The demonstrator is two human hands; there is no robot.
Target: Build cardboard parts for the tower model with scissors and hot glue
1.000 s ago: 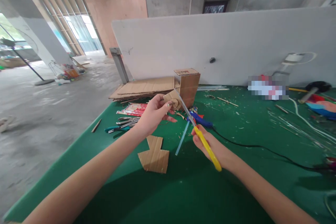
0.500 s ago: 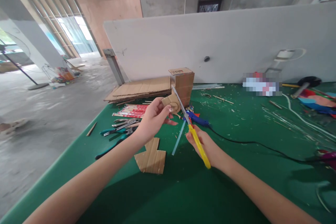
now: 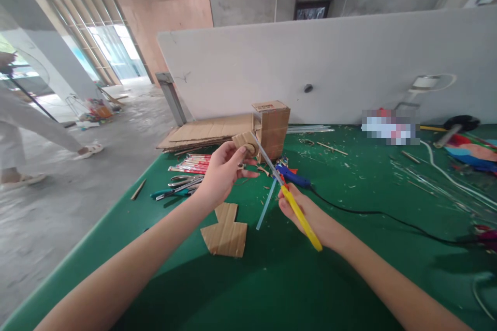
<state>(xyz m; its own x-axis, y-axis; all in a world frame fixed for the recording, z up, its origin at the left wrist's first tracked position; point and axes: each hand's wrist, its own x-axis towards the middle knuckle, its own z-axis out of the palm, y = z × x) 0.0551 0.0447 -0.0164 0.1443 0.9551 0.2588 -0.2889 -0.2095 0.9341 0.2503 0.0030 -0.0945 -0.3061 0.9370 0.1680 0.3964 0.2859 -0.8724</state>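
Note:
Between the thumb and fingers of my left hand (image 3: 227, 168) is a small cardboard piece (image 3: 245, 140) with a round layer on it. My right hand (image 3: 301, 209) grips scissors (image 3: 297, 207) with yellow handles, their blades pointing up and left against the right edge of that piece. Whether the blades are parted is hard to make out. A larger cardboard cutout (image 3: 225, 232), narrow at the top and wide below, lies flat on the green table below my left hand. Just beyond the scissors rests a blue glue gun (image 3: 293, 176) with a clear glue stick (image 3: 267, 204) near it.
Cardboard sheets (image 3: 209, 128) and a tall cardboard box (image 3: 275, 132) stand at the back. Red-wrapped sticks (image 3: 190, 163) and pliers (image 3: 174, 192) lie left of my hand. A black cord (image 3: 361, 211) runs rightward. A person in light trousers (image 3: 39, 124) is on the floor at left.
My left hand has shifted slightly left and turned the cardboard piece against the scissors. The scissors' handles have tilted a little to the right. A walking person has come into view at left.

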